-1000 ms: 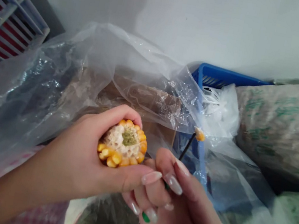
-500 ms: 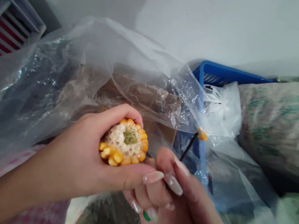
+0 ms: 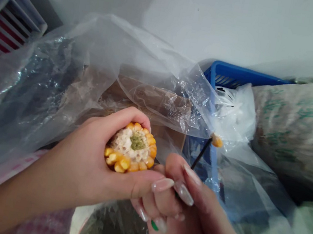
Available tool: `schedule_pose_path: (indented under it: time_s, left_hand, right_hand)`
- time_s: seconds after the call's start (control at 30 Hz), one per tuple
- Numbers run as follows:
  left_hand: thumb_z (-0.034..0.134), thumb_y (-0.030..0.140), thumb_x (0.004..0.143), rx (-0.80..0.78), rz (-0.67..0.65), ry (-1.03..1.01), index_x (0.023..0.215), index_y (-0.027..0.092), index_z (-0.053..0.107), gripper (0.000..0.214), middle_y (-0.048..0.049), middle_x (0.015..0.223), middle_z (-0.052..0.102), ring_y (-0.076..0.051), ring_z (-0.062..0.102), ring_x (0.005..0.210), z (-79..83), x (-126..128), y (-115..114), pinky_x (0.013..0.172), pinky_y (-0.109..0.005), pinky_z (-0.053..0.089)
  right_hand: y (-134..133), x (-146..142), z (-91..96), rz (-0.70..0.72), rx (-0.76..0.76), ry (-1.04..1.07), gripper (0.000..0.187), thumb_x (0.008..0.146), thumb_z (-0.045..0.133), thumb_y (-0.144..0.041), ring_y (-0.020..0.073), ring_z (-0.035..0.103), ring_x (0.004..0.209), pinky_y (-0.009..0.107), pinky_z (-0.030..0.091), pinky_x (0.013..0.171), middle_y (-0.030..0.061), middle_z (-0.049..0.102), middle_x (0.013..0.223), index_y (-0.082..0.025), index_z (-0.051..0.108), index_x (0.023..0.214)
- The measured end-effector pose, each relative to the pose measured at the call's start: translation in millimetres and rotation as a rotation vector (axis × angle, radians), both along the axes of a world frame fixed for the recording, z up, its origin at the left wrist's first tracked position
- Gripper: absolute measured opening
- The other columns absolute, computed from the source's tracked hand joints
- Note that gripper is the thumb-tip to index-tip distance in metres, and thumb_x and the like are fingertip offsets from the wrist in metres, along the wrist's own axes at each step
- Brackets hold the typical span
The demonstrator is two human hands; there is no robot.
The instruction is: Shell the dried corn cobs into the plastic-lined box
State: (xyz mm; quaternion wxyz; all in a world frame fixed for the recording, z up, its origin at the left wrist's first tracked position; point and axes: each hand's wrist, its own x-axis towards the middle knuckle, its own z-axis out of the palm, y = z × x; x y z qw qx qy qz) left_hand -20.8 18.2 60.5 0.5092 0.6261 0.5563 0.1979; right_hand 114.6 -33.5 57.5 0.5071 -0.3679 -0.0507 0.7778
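Observation:
An ear of corn (image 3: 137,144) is gripped in my left hand (image 3: 91,158), its cut end turned toward me. That end has a greenish core, a white cob face with bare sockets, and yellow kernels around much of the rim. My right hand (image 3: 188,211) is closed around a thin dark rod (image 3: 201,153) that points up and to the right. On the rod's tip sits a corn kernel (image 3: 217,140). A bit of green shows under my right fingers, and the rest of the rod is hidden there. My left thumb touches the right fingers.
Clear plastic sheeting (image 3: 53,62) drapes over a cardboard box (image 3: 173,108) beyond my hands. A blue crate (image 3: 243,73) with a white plastic bag (image 3: 234,112) and a large filled sack (image 3: 306,123) are on the right. A slatted crate (image 3: 8,10) stands at left.
Both hands keep their grips. The rod's tip with the kernel has shifted slightly to the right and up in view; the ear of corn has barely moved.

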Motion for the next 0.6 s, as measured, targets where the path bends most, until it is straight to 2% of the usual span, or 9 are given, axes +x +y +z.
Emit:
schedule_pose_path:
  time_s: [0.3,0.6]
  left_hand:
    - [0.06,0.032,0.058,0.014,-0.009,-0.011,0.088,0.024,0.052,0.032,0.0053,0.063,0.057,-0.01,0.052,0.048,-1.0,-0.3,0.9,0.041,-0.016,0.039]
    - [0.061,0.032,0.058,-0.014,-0.011,-0.025,0.088,0.024,0.051,0.033,0.0061,0.062,0.055,-0.01,0.051,0.048,-0.7,0.1,0.3,0.041,-0.016,0.038]
  right_hand:
    - [4.0,-2.8,-4.7,-0.026,0.052,-0.044,0.033,0.067,0.062,-0.046,0.009,0.028,0.045,0.023,0.028,0.043,-0.0039,0.032,0.048,-0.021,0.044,0.055]
    - [0.7,1.7,-0.4,-0.021,0.011,-0.062,0.027,0.071,0.06,-0.042,0.0105,0.034,0.047,0.025,0.033,0.049,-0.003,0.036,0.048,-0.021,0.049,0.057]
